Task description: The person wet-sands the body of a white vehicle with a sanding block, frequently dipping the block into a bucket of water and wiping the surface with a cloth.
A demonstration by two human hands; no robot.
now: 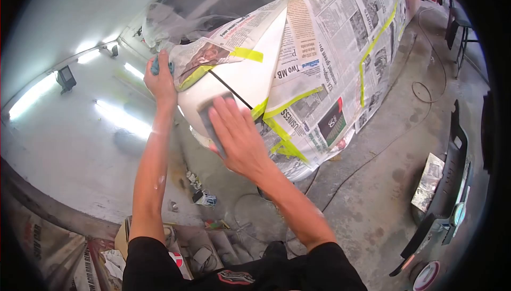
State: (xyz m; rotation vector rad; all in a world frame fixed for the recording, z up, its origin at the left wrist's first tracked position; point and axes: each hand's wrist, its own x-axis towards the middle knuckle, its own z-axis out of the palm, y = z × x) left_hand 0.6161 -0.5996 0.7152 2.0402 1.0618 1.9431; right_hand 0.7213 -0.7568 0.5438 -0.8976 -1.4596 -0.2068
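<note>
A white car body panel (213, 91) shows bare between sheets of newspaper (303, 41) stuck down with yellow-green masking tape (249, 54). My right hand (237, 136) presses a dark, flat sanding block (208, 118) against the lower part of this panel, fingers stretched along its back. At the panel's left edge, my left hand (161, 80) is raised and closed around a crumpled blue cloth (161, 67). A dark seam (230, 89) crosses the white panel just above the block.
A black bumper part (446, 184) lies on the concrete floor at the right. A hose (367, 155) runs across the floor. Below me stands a divided box (199, 238) of supplies. Lamps (65, 79) hang on the left wall, and a stool (462, 30) stands far right.
</note>
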